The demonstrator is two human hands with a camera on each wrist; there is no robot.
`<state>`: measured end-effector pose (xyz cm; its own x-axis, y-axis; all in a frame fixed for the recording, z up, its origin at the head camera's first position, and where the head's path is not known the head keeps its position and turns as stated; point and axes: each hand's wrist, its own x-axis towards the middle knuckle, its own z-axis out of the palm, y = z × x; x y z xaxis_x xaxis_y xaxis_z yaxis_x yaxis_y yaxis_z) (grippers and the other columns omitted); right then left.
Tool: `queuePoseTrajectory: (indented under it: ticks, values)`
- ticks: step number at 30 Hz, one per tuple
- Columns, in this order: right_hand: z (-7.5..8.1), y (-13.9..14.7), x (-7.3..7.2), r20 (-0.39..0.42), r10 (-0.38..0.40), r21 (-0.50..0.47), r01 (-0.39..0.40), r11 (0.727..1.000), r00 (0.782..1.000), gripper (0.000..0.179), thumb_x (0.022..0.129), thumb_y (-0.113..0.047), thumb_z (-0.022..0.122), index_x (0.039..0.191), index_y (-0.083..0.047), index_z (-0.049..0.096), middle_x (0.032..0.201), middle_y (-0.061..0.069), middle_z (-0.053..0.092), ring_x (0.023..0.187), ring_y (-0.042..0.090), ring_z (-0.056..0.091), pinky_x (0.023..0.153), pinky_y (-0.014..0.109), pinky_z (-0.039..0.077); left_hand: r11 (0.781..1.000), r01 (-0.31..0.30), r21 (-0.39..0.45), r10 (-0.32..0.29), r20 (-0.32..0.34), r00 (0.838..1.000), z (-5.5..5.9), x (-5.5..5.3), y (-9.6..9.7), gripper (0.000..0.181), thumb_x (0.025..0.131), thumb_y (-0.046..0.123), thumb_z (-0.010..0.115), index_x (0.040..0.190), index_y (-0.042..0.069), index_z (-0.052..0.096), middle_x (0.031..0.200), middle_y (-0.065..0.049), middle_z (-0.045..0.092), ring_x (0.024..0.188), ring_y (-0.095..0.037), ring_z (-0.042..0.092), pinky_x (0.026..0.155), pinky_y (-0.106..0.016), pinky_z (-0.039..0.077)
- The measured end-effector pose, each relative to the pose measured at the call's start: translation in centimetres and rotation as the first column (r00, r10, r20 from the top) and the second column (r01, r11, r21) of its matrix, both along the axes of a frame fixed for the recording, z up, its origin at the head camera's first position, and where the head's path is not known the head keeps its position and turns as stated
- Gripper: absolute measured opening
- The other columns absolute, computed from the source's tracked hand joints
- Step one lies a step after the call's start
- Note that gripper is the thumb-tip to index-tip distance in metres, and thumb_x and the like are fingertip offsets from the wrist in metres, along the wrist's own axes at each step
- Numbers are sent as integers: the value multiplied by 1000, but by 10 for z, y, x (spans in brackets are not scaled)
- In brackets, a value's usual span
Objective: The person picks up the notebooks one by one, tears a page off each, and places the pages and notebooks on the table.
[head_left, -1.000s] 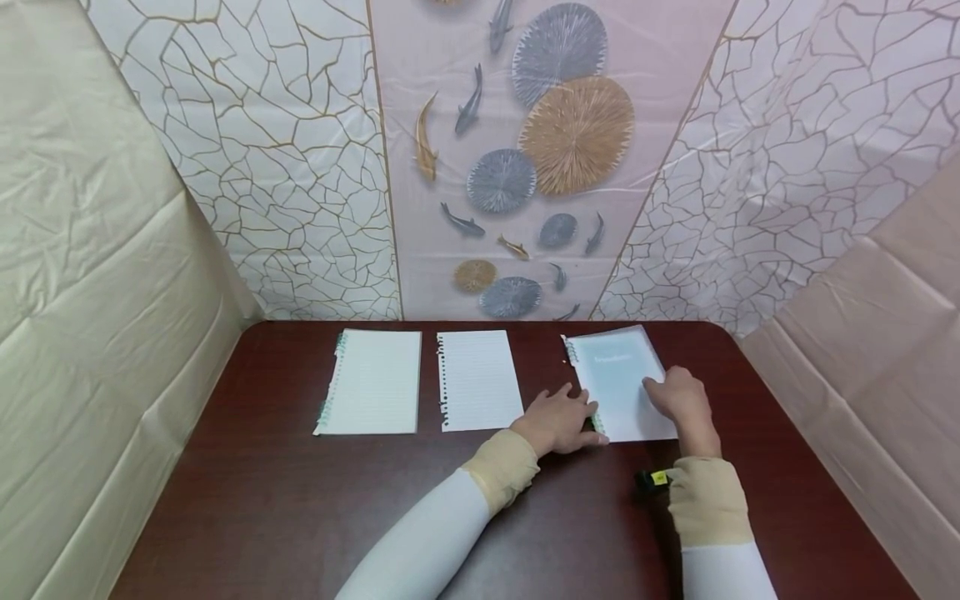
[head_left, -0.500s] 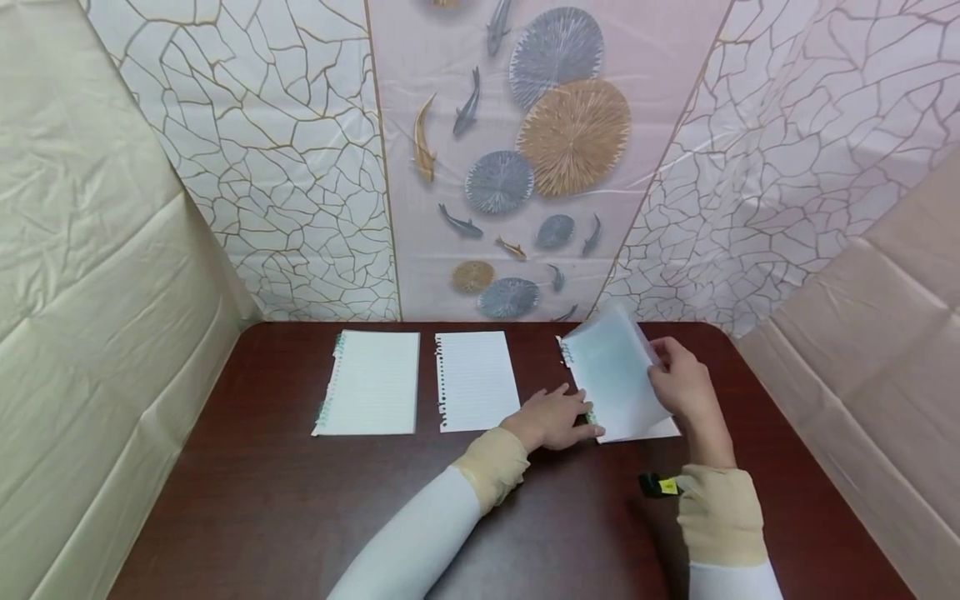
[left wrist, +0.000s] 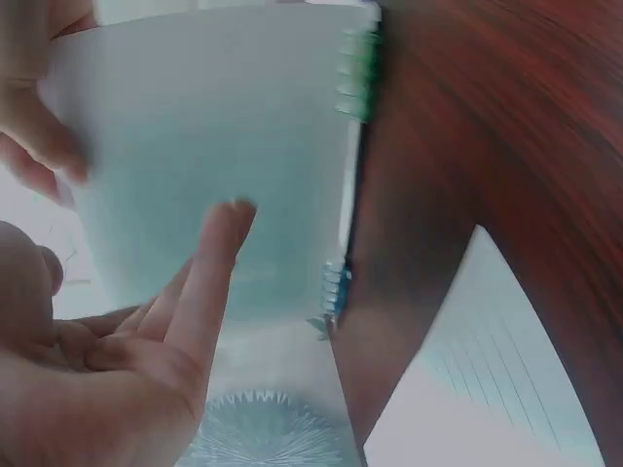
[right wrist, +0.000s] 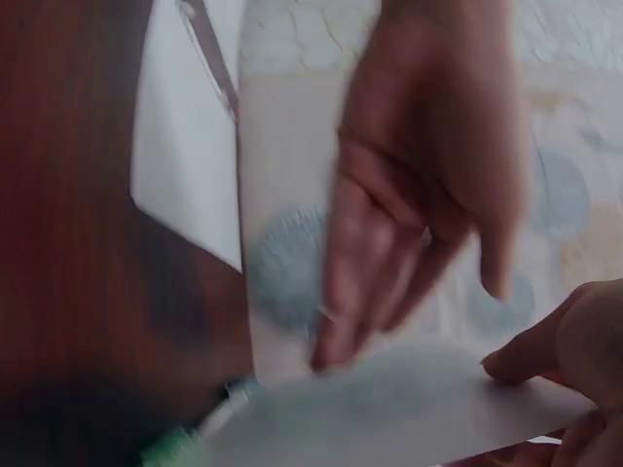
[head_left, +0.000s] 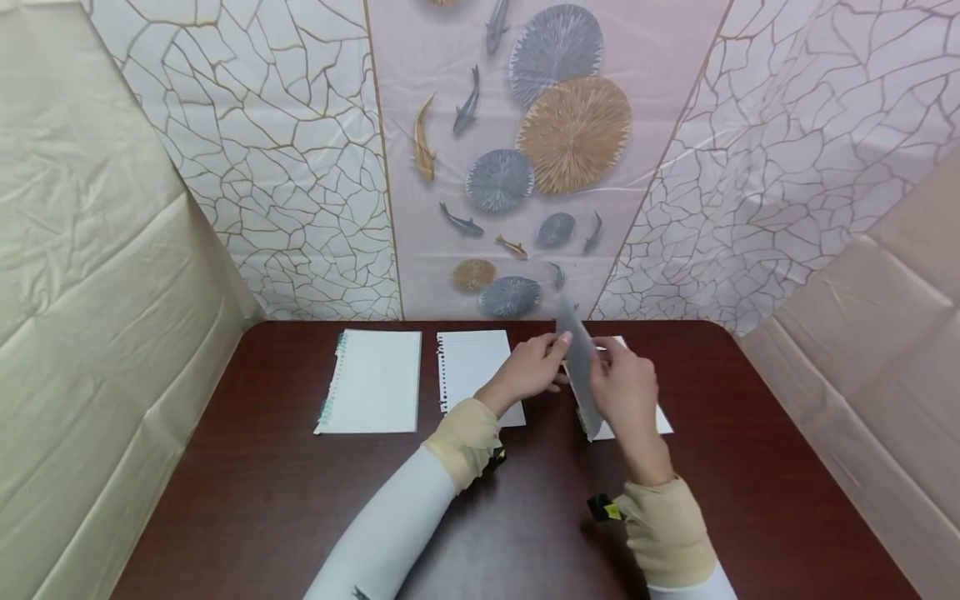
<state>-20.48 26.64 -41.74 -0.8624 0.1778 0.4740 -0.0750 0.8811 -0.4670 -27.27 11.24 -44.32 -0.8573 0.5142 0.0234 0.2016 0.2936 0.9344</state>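
Observation:
At the right end of the row, a loose-leaf notebook's translucent cover (head_left: 577, 358) stands nearly upright over its white pages (head_left: 663, 422). In the left wrist view, green rings (left wrist: 358, 73) and blue rings (left wrist: 336, 288) line its spine. My left hand (head_left: 528, 367) pinches the raised edge of the cover between thumb and fingers, as the right wrist view also shows at lower right. My right hand (head_left: 624, 387) is on the other side of it, its fingers (right wrist: 355, 263) extended and overlapping the cover in the right wrist view. The cover partly hides the pages.
A lined punched sheet (head_left: 474, 367) lies left of the notebook, partly under my left forearm in view. Farther left lies a stack of lined paper (head_left: 378, 383) with green rings. The dark red table (head_left: 262, 500) meets a patterned wall covering (head_left: 315, 167) at its back edge.
My right hand has lifted the notebook cover from lying flat and swung it left to nearly upright. My left hand has risen from the spine and taken hold of the cover's edge.

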Motion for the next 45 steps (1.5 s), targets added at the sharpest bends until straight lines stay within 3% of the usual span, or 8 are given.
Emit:
queuePoseTrajectory:
  ticks: [4,10,16,20,27,32,38,45]
  values:
    - [-9,-28,4,-28,51,60,-49,997,998,26,100,-14,66,120,-2,77,94,19,79,77,38,74,60,57,57,989,-39,146,12,186,983,3,-2,-7,69,113,60,31,147,6,55,125,-16,67,82,-23,78,70,-39,65]
    - [-24,-57,9,33,159,92,-162,983,987,35,97,-13,67,129,-2,74,105,21,77,99,40,70,70,59,60,989,-95,109,65,249,966,6,-7,-21,61,114,54,33,135,3,58,93,-12,64,68,-16,64,61,-35,62]
    - [-40,-68,11,58,294,123,-299,946,954,46,98,-18,71,140,2,66,129,23,72,117,45,66,91,61,57,989,-141,45,125,260,957,-3,-12,-37,47,113,30,46,148,-1,52,109,-12,66,78,-18,69,64,-33,63]
    - [-47,-66,13,158,415,101,-433,896,896,63,102,-28,71,151,8,53,151,27,56,134,48,56,108,61,48,989,-146,0,141,263,955,-14,-14,-46,51,110,19,47,158,0,44,113,-17,68,75,-23,72,64,-34,64]
    - [-44,-49,8,264,617,-15,-636,771,741,70,105,-33,68,159,4,43,160,23,48,145,42,48,116,58,41,991,-128,-39,134,240,962,-26,-14,-55,50,110,15,48,158,0,44,113,-19,67,78,-24,73,63,-34,64]
    - [-44,-38,7,353,645,-40,-678,734,677,68,106,-35,66,154,8,48,160,25,46,147,41,45,119,57,38,983,-135,-125,157,181,971,-32,-14,-56,44,110,15,49,151,-2,52,124,-22,67,91,-29,74,74,-40,65]
    - [-54,-35,7,386,660,-47,-701,712,644,69,105,-36,67,152,11,49,162,26,43,149,42,42,120,58,37,896,-197,-399,208,-16,978,-35,-10,-57,49,108,25,53,147,-4,55,141,-23,63,124,-34,65,107,-46,51]
    - [-62,-27,4,337,667,-74,-688,722,664,62,105,-33,68,150,7,54,153,22,55,143,38,52,117,54,42,772,-320,-549,247,-204,947,-41,-8,-48,49,106,28,64,135,-11,59,115,-26,72,96,-35,74,79,-43,62]
